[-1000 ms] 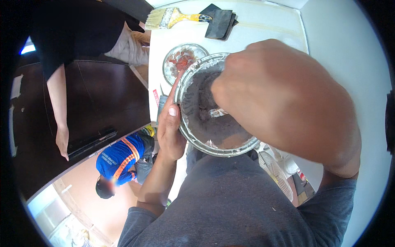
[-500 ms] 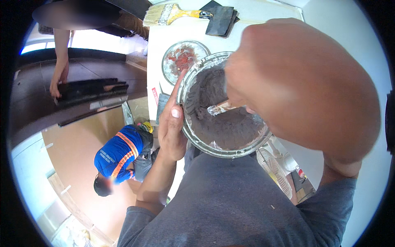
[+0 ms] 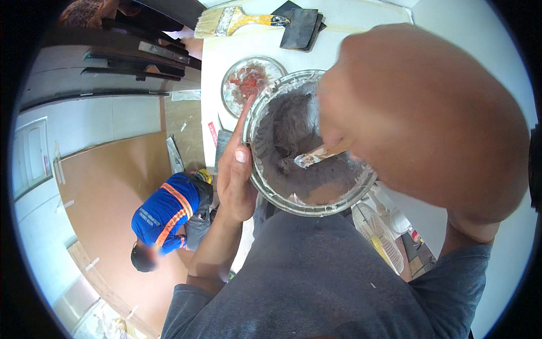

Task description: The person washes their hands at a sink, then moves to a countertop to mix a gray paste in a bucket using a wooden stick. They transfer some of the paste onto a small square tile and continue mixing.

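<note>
Bright, diffuse, cool-white light nearly bleaches the tabletop (image 3: 213,63) and the wall (image 3: 474,68) at right, while the dark panels (image 3: 62,44) at upper left sink into shadow and the grey paste (image 3: 282,121) reads dim. The right hand (image 3: 358,96) is softly blurred — the left hand (image 3: 236,178) looks crisper — and a smeared patch hides part of a co-worker's head (image 3: 145,257). Fisheye distortion bows the brown board's (image 3: 107,175) edges, with black closing in around the rim.

A pale wall (image 3: 485,37) rises at right. A white panelled door (image 3: 32,148) stands at left, near a tan surface (image 3: 107,181).
</note>
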`<move>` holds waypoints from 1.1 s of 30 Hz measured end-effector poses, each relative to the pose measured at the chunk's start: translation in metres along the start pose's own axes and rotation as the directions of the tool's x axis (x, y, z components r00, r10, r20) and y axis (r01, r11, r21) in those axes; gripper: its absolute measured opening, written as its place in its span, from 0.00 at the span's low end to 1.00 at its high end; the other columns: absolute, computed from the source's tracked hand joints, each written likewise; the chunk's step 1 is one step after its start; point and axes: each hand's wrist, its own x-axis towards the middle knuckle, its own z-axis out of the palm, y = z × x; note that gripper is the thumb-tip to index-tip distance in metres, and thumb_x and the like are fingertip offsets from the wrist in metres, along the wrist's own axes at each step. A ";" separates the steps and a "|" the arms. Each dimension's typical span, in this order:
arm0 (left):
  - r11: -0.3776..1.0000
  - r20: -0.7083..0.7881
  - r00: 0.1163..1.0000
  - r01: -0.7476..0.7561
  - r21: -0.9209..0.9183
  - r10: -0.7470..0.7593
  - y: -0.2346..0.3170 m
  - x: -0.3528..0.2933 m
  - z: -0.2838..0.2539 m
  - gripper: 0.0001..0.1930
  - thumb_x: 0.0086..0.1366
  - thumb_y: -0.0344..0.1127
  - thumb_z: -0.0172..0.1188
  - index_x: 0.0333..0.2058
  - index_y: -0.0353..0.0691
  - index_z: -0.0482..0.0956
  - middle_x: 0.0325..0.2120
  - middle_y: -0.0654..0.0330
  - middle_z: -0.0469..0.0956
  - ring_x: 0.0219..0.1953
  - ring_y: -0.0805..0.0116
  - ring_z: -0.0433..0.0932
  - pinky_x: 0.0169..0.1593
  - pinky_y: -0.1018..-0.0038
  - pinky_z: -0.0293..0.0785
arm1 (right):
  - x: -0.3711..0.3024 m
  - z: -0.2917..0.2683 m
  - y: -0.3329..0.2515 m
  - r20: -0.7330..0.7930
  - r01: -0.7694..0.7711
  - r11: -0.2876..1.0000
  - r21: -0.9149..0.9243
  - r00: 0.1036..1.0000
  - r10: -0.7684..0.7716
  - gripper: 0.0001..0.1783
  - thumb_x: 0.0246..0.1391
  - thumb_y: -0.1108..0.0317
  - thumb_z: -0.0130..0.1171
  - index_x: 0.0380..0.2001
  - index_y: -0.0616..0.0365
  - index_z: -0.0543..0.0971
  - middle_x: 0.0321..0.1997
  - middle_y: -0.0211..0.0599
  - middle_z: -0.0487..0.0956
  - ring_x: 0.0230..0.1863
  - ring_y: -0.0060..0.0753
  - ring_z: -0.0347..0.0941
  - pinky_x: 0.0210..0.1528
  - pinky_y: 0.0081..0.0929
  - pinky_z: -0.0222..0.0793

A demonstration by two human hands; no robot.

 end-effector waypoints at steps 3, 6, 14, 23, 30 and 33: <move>1.000 0.044 0.999 -0.010 0.003 0.010 0.004 0.004 0.002 0.43 0.77 0.59 0.43 0.73 0.23 0.50 0.71 0.41 0.59 0.73 0.52 0.58 0.75 0.60 0.51 | 0.001 0.008 -0.006 -0.511 0.161 0.944 0.287 0.859 0.009 0.06 0.47 0.67 0.61 0.31 0.52 0.79 0.36 0.32 0.78 0.42 0.38 0.77 0.44 0.32 0.73; 1.000 0.054 0.998 -0.016 0.008 0.016 0.003 0.004 0.003 0.44 0.77 0.60 0.42 0.72 0.21 0.49 0.72 0.39 0.57 0.75 0.51 0.55 0.76 0.61 0.47 | 0.007 0.007 -0.012 -0.442 0.236 0.911 0.339 0.894 -0.067 0.07 0.46 0.67 0.61 0.31 0.55 0.79 0.36 0.34 0.78 0.42 0.39 0.77 0.45 0.33 0.73; 1.000 0.068 0.998 -0.010 0.026 0.008 -0.002 0.007 -0.003 0.44 0.78 0.60 0.41 0.72 0.21 0.49 0.72 0.40 0.57 0.75 0.52 0.55 0.76 0.61 0.47 | -0.032 0.037 0.005 -0.344 -0.068 0.875 0.480 0.903 0.259 0.15 0.54 0.68 0.62 0.45 0.58 0.83 0.50 0.38 0.82 0.56 0.36 0.77 0.56 0.32 0.73; 0.999 0.111 0.993 -0.032 0.040 0.027 0.009 0.011 0.003 0.46 0.77 0.62 0.42 0.72 0.21 0.48 0.72 0.40 0.56 0.75 0.52 0.55 0.76 0.61 0.46 | 0.014 0.012 0.003 -0.148 0.278 0.884 0.377 0.960 -0.239 0.08 0.51 0.69 0.61 0.36 0.54 0.82 0.38 0.35 0.80 0.45 0.38 0.78 0.45 0.34 0.75; 0.988 0.117 0.990 -0.092 0.124 0.078 -0.002 0.011 -0.007 0.46 0.77 0.62 0.39 0.72 0.19 0.50 0.73 0.38 0.54 0.76 0.49 0.52 0.77 0.58 0.44 | -0.016 0.003 0.038 -0.146 0.139 0.959 0.249 0.984 -0.105 0.15 0.52 0.65 0.67 0.45 0.48 0.84 0.49 0.33 0.83 0.54 0.40 0.78 0.58 0.39 0.73; 0.993 0.114 0.991 -0.080 0.087 0.070 0.001 0.011 -0.004 0.45 0.76 0.62 0.41 0.72 0.21 0.50 0.73 0.38 0.55 0.75 0.49 0.54 0.76 0.59 0.46 | -0.038 0.004 0.034 -0.134 -0.043 0.925 0.378 0.986 0.101 0.25 0.54 0.66 0.71 0.57 0.49 0.82 0.60 0.32 0.81 0.64 0.35 0.74 0.71 0.35 0.66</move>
